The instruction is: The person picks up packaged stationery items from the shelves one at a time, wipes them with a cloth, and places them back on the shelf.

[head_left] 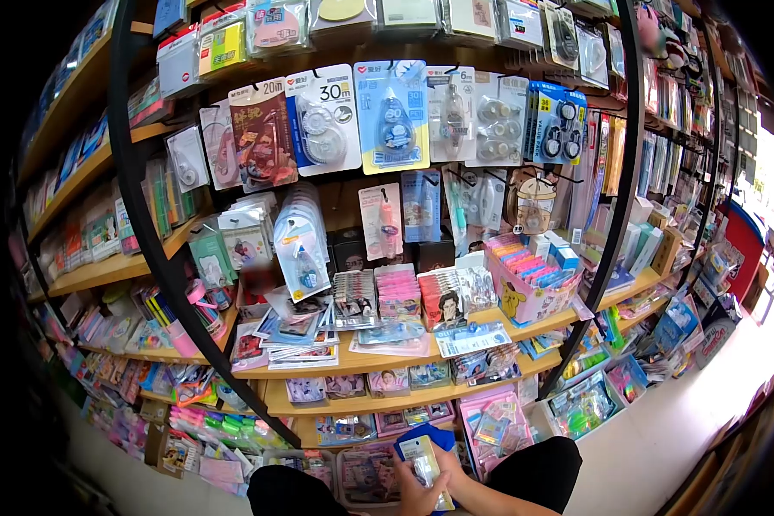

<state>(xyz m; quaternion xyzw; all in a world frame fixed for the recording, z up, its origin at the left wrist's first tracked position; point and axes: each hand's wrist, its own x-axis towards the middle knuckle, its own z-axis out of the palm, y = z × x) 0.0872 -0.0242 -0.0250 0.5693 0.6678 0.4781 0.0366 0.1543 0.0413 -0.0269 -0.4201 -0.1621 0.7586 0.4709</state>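
At the bottom centre, between the knees, my left hand (414, 492) is closed round a small clear blister package (423, 456) with a pale card. My right hand (452, 471) is beside it, against the package's right side; its fingers are mostly hidden. A blue item (439, 437) shows just behind the package and both hands. What is inside the package is too small to make out.
Hanging correction-tape packs (393, 120) line the upper rack. The wooden shelf (361, 365) below bears stacked cards and a pink box (533, 288). Black posts (150, 215) stand at both sides. Bins (585, 404) sit low on the right, beside the pale floor (671, 413).
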